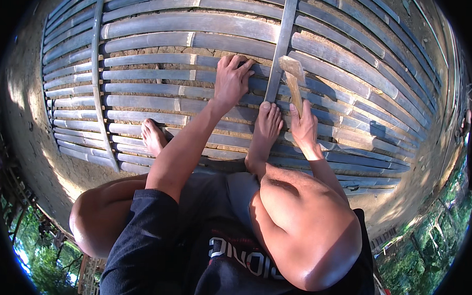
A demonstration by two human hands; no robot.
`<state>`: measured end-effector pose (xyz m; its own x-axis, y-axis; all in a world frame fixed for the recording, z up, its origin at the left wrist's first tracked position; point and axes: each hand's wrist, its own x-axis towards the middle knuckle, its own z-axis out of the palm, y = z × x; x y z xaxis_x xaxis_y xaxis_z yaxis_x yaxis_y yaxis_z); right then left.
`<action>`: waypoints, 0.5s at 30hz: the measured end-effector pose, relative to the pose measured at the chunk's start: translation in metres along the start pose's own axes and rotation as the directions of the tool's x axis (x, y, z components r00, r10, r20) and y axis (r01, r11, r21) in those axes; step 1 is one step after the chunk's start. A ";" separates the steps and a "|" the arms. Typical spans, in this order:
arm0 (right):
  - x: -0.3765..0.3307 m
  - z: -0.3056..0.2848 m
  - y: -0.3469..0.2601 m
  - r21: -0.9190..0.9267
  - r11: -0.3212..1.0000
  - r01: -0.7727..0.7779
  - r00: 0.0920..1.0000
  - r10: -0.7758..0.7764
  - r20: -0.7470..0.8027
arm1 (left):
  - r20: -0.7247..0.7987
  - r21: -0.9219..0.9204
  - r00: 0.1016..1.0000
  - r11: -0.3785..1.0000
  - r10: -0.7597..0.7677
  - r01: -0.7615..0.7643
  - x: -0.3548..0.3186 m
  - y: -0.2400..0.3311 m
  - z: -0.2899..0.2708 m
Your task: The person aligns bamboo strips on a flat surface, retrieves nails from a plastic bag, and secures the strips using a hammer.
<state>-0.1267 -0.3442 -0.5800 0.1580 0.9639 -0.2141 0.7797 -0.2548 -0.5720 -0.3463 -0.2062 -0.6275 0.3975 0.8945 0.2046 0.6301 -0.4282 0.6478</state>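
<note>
A wooden mallet (294, 87) is in my right hand (305, 125), which is closed around its handle. The pale brown head points away from me, over the slats just right of a crosswise bamboo strip (281, 42). My left hand (231, 81) is left of that strip, its fingers curled over the edge of a bamboo slat (208, 60); the fingertips are partly hidden. Between the hands, my right foot (268, 122) rests with its toes on the near end of the crosswise strip.
Long grey bamboo slats form a panel lying on bare earth (27, 93). A second crosswise strip (96, 64) spans it at the left. My left foot (153, 137) stands on the near slats. Green plants (430, 248) show at the lower right.
</note>
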 end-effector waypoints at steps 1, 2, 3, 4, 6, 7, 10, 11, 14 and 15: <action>-0.001 0.001 -0.001 0.101 0.988 0.115 0.986 -0.101 -0.136 | -0.004 -0.003 1.000 1.000 0.000 0.000 0.000 0.000 0.000; -0.004 0.002 -0.001 0.186 0.956 0.226 0.948 -0.172 -0.270 | 0.005 -0.002 1.000 1.000 -0.009 0.010 -0.001 0.000 0.000; -0.006 0.002 -0.002 0.246 0.902 0.356 0.879 -0.233 -0.417 | 0.001 0.001 1.000 1.000 -0.008 0.008 -0.001 0.000 0.000; -0.006 0.002 -0.001 0.217 0.935 0.280 0.923 -0.200 -0.328 | -0.010 0.005 1.000 1.000 -0.003 0.003 0.000 -0.001 0.001; -0.008 0.001 0.001 0.135 0.984 0.119 0.985 -0.100 -0.141 | 0.003 0.000 1.000 1.000 -0.001 0.001 0.000 -0.002 0.001; -0.008 0.001 0.003 0.086 0.995 0.046 0.998 -0.041 -0.055 | 0.004 0.002 1.000 1.000 0.004 -0.004 0.000 -0.002 0.002; -0.012 0.001 0.008 0.027 0.999 -0.046 0.998 0.045 0.036 | -0.009 -0.011 1.000 1.000 0.005 -0.006 -0.001 -0.003 0.002; -0.013 0.001 0.010 0.075 0.997 0.032 0.998 -0.028 -0.054 | -0.003 -0.008 1.000 1.000 0.009 -0.009 -0.001 -0.003 0.001; -0.013 0.002 0.011 0.118 0.923 0.367 0.888 -0.310 -0.341 | -0.005 -0.002 1.000 1.000 -0.001 0.001 0.000 -0.004 0.001; -0.014 0.003 0.010 0.098 0.921 0.377 0.883 -0.326 -0.336 | -0.006 -0.001 1.000 1.000 -0.006 0.006 0.000 -0.004 0.001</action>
<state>-0.1226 -0.3603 -0.5854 0.0887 0.9605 0.2636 0.7185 0.1216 -0.6849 -0.3479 -0.2049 -0.6308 0.3901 0.8976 0.2050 0.6316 -0.4229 0.6498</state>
